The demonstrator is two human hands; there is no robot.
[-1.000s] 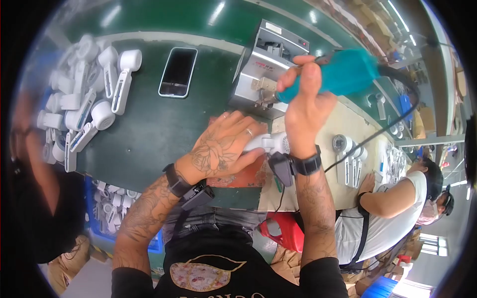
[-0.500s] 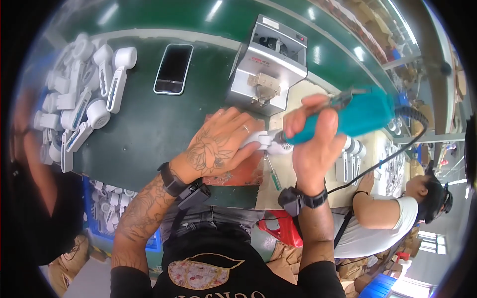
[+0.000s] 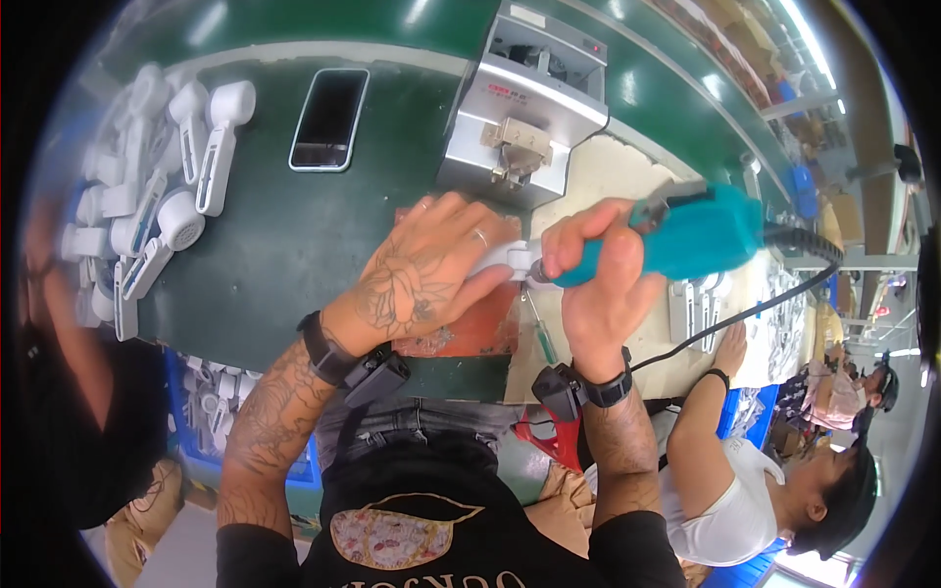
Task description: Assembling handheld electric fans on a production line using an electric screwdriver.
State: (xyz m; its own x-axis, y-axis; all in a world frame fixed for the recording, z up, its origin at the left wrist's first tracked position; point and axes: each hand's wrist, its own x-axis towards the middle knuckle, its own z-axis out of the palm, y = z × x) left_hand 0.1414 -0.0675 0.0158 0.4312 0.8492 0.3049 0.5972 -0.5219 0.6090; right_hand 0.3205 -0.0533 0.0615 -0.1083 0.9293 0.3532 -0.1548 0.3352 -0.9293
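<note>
My left hand point(image 3: 421, 263) is closed around a white handheld fan point(image 3: 517, 257), pressing it down over a reddish-brown mat point(image 3: 480, 335); the hand covers most of the fan. In my right hand point(image 3: 610, 294) lies a teal electric screwdriver point(image 3: 704, 235), held almost level with its tip pointing left. That tip meets the fan's hinge end, or nearly so; whether it sits in a screw cannot be made out. A small green-handled screwdriver point(image 3: 544, 340) rests on the board just below the fan.
Ahead stands a silver machine point(image 3: 520, 108). A phone point(image 3: 329, 120) lies left of it, beyond which white fans point(image 3: 179, 220) are heaped. A blue crate point(image 3: 186, 431) of white parts is below. The screwdriver's cable point(image 3: 706, 338) arcs right. Co-workers sit on both sides, one in a white shirt point(image 3: 725, 505).
The electric screwdriver has come left and its tip is now against or very near the fan. My left hand keeps its hold. The co-worker on the right has shifted lower in the view.
</note>
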